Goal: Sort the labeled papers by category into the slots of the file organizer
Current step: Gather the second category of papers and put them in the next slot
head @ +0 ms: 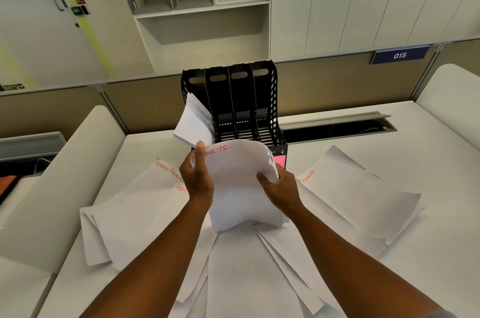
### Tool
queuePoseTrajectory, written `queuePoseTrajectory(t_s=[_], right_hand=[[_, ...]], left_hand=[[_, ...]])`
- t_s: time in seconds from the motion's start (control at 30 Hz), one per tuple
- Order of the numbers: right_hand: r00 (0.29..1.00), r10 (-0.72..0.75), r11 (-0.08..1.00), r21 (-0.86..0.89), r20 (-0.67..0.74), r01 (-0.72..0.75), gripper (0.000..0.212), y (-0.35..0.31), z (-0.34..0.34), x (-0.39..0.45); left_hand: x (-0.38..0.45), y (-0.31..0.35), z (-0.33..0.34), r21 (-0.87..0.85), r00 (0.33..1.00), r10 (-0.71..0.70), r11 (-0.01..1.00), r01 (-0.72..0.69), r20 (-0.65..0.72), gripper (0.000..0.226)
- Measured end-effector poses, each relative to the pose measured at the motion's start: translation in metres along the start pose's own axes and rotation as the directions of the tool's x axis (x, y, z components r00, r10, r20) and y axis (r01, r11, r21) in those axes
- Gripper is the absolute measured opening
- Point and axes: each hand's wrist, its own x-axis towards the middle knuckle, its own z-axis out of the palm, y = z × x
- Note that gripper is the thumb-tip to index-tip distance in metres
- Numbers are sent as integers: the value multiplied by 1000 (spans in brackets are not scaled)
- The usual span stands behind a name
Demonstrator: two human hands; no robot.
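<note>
Both hands (198, 180) gripping papers (239, 182), near organizer (259, 99)

The black file organizer (241, 104) stands at centre frame, its three right slots open from above. Its leftmost slot is partly filled by white sheets (193, 121) leaning out to the left. A curved sheaf of papers (239, 182), held up just in front of the organizer, blocks its low front. Loose sheets (358, 193) cover the tabletop (428, 141) on both sides; bare surface lies at right, beside an open cable trough (337, 128).
</note>
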Motion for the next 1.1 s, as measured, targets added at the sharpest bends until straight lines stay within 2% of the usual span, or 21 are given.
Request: queuePoseTrajectory(t_s=[0.1, 0.27, 0.37, 0.47, 0.53, 0.6, 0.73, 0.83, 1.0, 1.1], right_hand=[[1000, 2, 1000, 15, 22, -2, 34, 1, -2, -2], [996, 60, 998, -19, 68, -59, 39, 9, -1, -6], [991, 109, 994, -30, 80, -107, 40, 15, -2, -8], [991, 126, 992, 25, 43, -127, 39, 15, -3, -9], [992, 130, 989, 78, -1, -129, 39, 11, -4, -7], [989, 140, 981, 139, -36, -134, 37, 5, -6, -1], [992, 102, 983, 158, -78, -88, 35, -6, -7, 11], [993, 29, 995, 101, -118, -17, 34, -12, -3, 14], [975, -65, 997, 20, -214, 71, 31, -22, 15, 9], [976, -106, 994, 2, -190, 108, 38, -20, 21, 4]], left_hand=[[7, -3, 1, 24, 997, -39, 999, 41, -70, 30], [12, -7, -4, 14, 990, -128, 992, 129, -52, 42], [7, -9, -11, 4, 993, -117, 993, 116, 13, 57], [1, -13, -17, 6, 988, -34, 999, 33, 150, 64], [-3, -16, -21, 81, 972, -11, 997, -8, 233, 63], [-6, -19, -25, 187, 952, -55, 982, -3, 303, 55], [-9, -28, -28, 400, 940, -115, 916, -24, 320, 32], [-10, -33, -22, 432, 955, -73, 900, -62, 287, 20], [-19, -38, -8, 386, 954, 18, 912, -139, 300, 26], [-22, -47, -6, 425, 952, -9, 896, -129, 306, 28]])
